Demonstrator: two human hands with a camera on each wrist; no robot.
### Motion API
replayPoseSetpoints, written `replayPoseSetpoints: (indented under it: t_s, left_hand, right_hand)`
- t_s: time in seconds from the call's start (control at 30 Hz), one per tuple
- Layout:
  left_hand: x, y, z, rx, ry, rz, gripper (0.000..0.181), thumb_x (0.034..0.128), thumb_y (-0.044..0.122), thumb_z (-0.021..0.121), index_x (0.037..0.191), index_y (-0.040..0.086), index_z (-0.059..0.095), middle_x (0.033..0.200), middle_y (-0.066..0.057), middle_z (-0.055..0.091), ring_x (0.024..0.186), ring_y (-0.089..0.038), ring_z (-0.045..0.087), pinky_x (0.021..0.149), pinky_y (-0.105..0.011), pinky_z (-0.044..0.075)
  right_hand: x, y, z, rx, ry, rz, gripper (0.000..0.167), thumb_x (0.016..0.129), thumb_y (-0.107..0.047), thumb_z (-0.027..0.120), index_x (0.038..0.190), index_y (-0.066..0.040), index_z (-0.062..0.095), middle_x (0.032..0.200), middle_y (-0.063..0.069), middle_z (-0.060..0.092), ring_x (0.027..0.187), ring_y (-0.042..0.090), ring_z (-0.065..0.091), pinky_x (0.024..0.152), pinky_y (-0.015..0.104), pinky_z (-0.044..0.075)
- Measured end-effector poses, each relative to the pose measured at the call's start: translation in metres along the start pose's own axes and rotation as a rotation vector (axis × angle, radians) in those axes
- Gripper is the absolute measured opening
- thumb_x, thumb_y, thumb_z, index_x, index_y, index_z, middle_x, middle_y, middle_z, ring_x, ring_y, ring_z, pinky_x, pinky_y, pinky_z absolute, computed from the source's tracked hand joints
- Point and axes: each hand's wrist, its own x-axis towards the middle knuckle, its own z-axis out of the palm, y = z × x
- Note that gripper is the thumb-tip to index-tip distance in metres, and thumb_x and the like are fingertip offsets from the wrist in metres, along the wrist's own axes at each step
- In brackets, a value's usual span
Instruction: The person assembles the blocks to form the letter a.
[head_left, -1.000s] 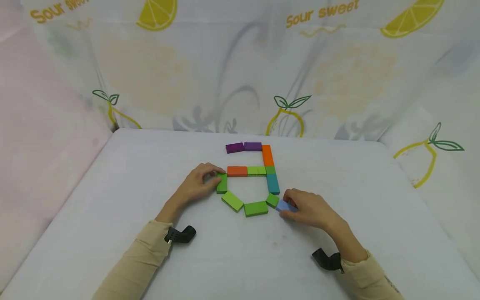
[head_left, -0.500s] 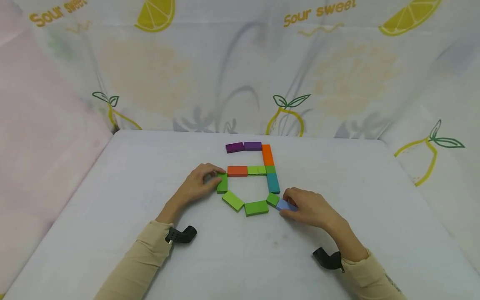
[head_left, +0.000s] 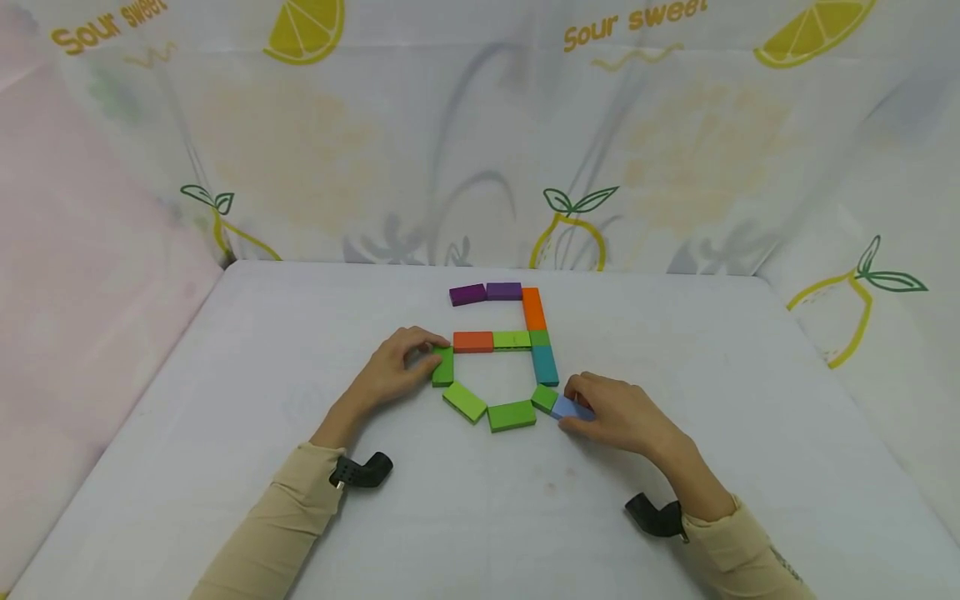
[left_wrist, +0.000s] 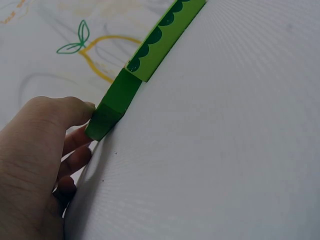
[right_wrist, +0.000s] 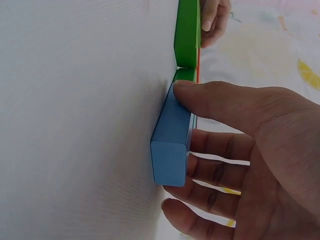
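Note:
My left hand (head_left: 392,367) pinches the green block (head_left: 444,367) at the left side of a flat outline of coloured blocks. In the left wrist view the thumb lies against that block's end, and a lime block (left_wrist: 167,42) with dark scallops stands past it. My right hand (head_left: 624,417) holds a light blue block (head_left: 570,408) between thumb and fingers. This block's far end meets a small green block (head_left: 544,397) at the outline's lower right. In the right wrist view its near end face is bare and the fingers lie along its far side.
A green block (head_left: 512,416) forms the bottom of the outline. Above lie an orange-red block (head_left: 473,342), a teal block (head_left: 545,366), an orange block (head_left: 534,309) and two purple blocks, one violet (head_left: 504,291) and one darker (head_left: 468,294). Patterned cloth (head_left: 337,167) rises behind the white table (head_left: 480,533).
Both hands keep their places on the green and light blue blocks. Only a slight shift of the head view shows.

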Motion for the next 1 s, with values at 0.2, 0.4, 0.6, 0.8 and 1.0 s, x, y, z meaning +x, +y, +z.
replayPoseSetpoints:
  t_s: [0.2,0.4,0.6,0.8,1.0]
  left_hand:
    - [0.0000,0.0003,-0.0006,0.006,0.005,0.005,0.022,0.0886,0.013,0.065,0.110,0.013,0.067,0.108,-0.002,0.067,0.099,-0.018,0.055,0.091,-0.039,0.043]
    - [-0.0010,0.0001,-0.0005,0.015,0.011,-0.002,0.022,0.0890,0.014,0.065,0.111,0.015,0.066,0.108,-0.001,0.066,0.098,-0.018,0.055,0.090,-0.039,0.043]
    - [-0.0023,0.0001,-0.0005,0.018,0.018,-0.003,0.022,0.0890,0.014,0.065,0.111,0.015,0.066,0.107,-0.001,0.066,0.098,-0.018,0.055,0.090,-0.040,0.044]
    - [-0.0036,-0.0003,-0.0012,0.023,0.017,0.001,0.021,0.0891,0.014,0.065,0.111,0.014,0.066,0.107,-0.001,0.067,0.098,-0.018,0.055,0.090,-0.039,0.044]
    - [-0.0040,-0.0009,-0.0004,0.017,0.017,-0.001,0.022,0.0897,0.015,0.064,0.111,0.014,0.066,0.108,-0.001,0.066,0.098,-0.018,0.055,0.090,-0.039,0.044]
  right_hand:
    - [0.0007,-0.0001,0.0010,-0.002,0.002,0.005,0.028,0.081,-0.031,0.073,0.099,-0.014,0.060,0.081,-0.006,0.056,0.067,0.006,0.046,0.057,0.020,0.038]
    - [0.0007,-0.0024,0.0004,0.004,0.001,0.015,0.028,0.081,-0.031,0.072,0.099,-0.013,0.060,0.081,-0.005,0.056,0.068,0.007,0.047,0.057,0.021,0.039]
    - [0.0008,-0.0035,-0.0007,0.015,0.004,0.007,0.028,0.081,-0.031,0.072,0.099,-0.013,0.060,0.080,-0.006,0.055,0.067,0.006,0.046,0.057,0.021,0.038]
    - [0.0013,-0.0036,0.0003,0.019,0.004,0.003,0.028,0.082,-0.031,0.072,0.099,-0.013,0.059,0.080,-0.006,0.056,0.067,0.006,0.046,0.058,0.021,0.038]
    - [0.0015,-0.0033,0.0010,0.027,-0.001,0.009,0.028,0.082,-0.031,0.072,0.100,-0.013,0.060,0.081,-0.005,0.056,0.068,0.007,0.047,0.058,0.022,0.039]
